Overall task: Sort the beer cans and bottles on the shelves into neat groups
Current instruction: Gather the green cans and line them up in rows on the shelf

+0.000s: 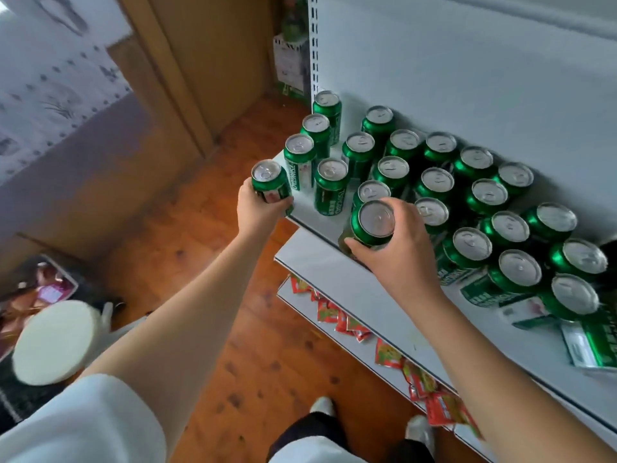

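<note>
Several green beer cans with silver tops stand on a white shelf [302,213]. My left hand [258,208] grips one green can [268,183] at the shelf's left front corner. My right hand [394,252] grips another green can [373,223] at the shelf's front edge, tilted slightly toward me. A row of three cans [320,127] runs back along the left side, with one more can [331,185] beside it. The larger cluster of cans [484,195] fills the middle and right of the shelf.
Flattened green carton pieces [587,342] lie on the shelf at the right. A lower shelf [337,262] juts out beneath, with red snack packets [337,315] below it. The floor is wooden [260,362]. A white round stool [53,342] stands at the left.
</note>
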